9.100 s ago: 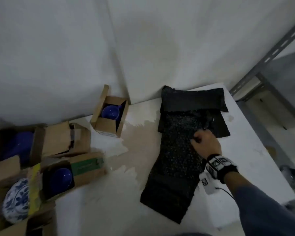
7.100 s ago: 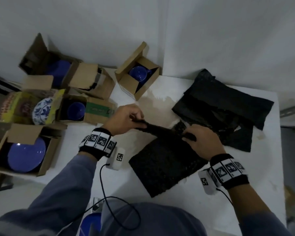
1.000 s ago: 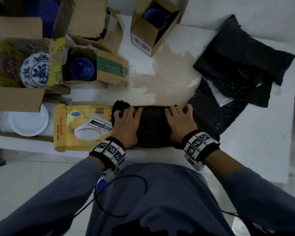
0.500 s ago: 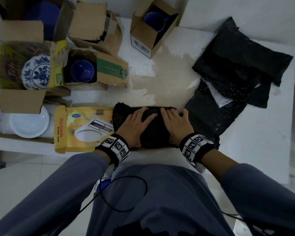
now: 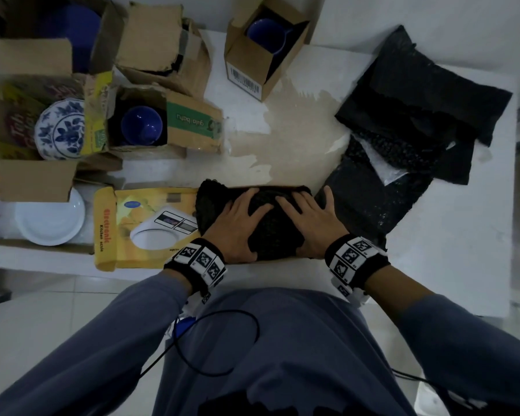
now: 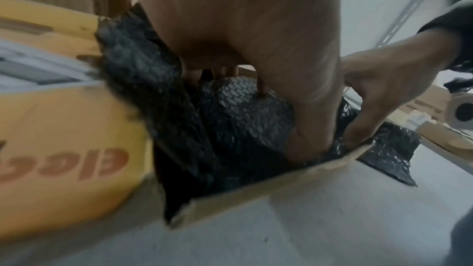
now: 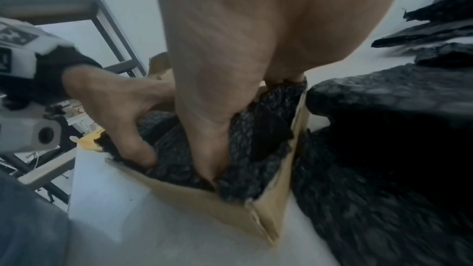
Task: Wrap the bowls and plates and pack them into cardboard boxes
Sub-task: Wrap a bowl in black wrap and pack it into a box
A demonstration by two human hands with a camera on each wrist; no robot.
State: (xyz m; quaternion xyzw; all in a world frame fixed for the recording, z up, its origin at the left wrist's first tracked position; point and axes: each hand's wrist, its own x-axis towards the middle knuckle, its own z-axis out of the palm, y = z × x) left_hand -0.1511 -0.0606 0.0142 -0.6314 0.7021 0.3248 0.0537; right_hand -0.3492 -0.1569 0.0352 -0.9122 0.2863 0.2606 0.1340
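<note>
Hands converge on wrapped bundle in box

Fingers of left hand (image 5: 237,226) and right hand (image 5: 309,223) lie spread, pressing flat on the black bubble-wrap bundle (image 5: 270,232). A second ago they sat apart at its ends; now they nearly meet at centre. Bundle sits inside the open cardboard box (image 6: 256,189) beside the yellow carton (image 5: 138,223). Judged: seating almost done, closing flaps next.

Counts, head view:
- Cardboard boxes: 7, incl. the yellow kitchen-scale box (image 5: 150,226) and the tall barcode box (image 5: 252,64).
- Blue cups/bowls: 2 clear, (image 5: 141,124) and (image 5: 266,37); a third blue item top left (image 5: 72,28), kind unclear.
- Plates: 2, one white (image 5: 50,220), one blue-patterned (image 5: 60,129).
- Black wrapped bundles: 1 (image 5: 270,232).
- Loose black wrap sheets (image 5: 418,115): stacked, count unclear.
- Hands: 2.
</note>
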